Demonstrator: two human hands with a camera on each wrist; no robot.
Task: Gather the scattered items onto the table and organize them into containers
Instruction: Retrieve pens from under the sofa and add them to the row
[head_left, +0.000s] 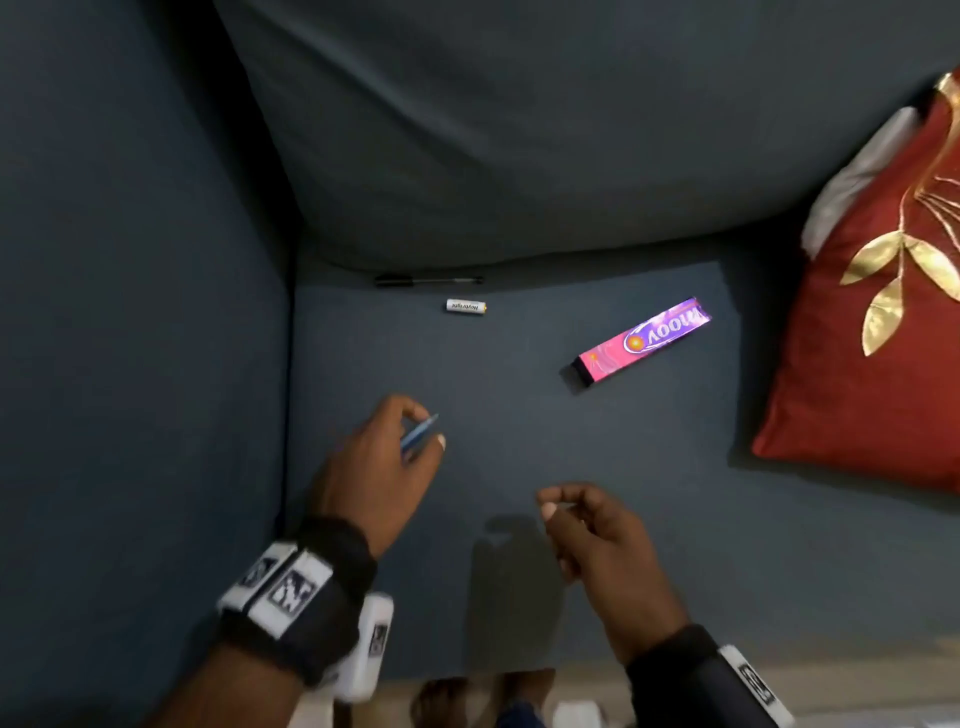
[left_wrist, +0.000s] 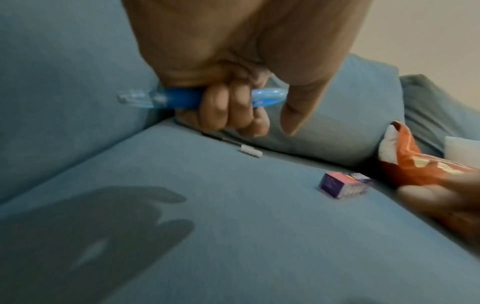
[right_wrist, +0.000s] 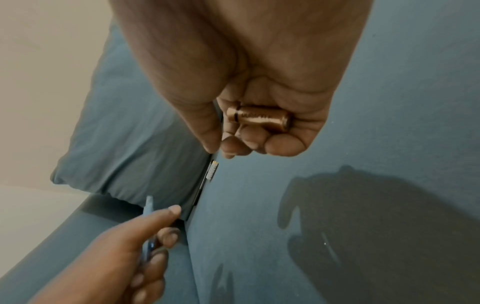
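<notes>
my left hand (head_left: 384, 457) grips blue pen (left_wrist: 182, 99); right hand (head_left: 597, 530) curls round battery (right_wrist: 259, 118). white battery (head_left: 466, 306), black pen (head_left: 428, 281), pink box (head_left: 644, 340) lie on sofa seat (head_left: 519, 441). i'd pinch white battery with free fingertips, not loosening held things.

A dark blue fabric sofa (head_left: 519, 441) fills the view, its back cushion (head_left: 519, 130) behind the seat. A red pillow with gold leaves (head_left: 872, 312) leans at the sofa's right; a cream wall (left_wrist: 428, 30) stands beyond.
</notes>
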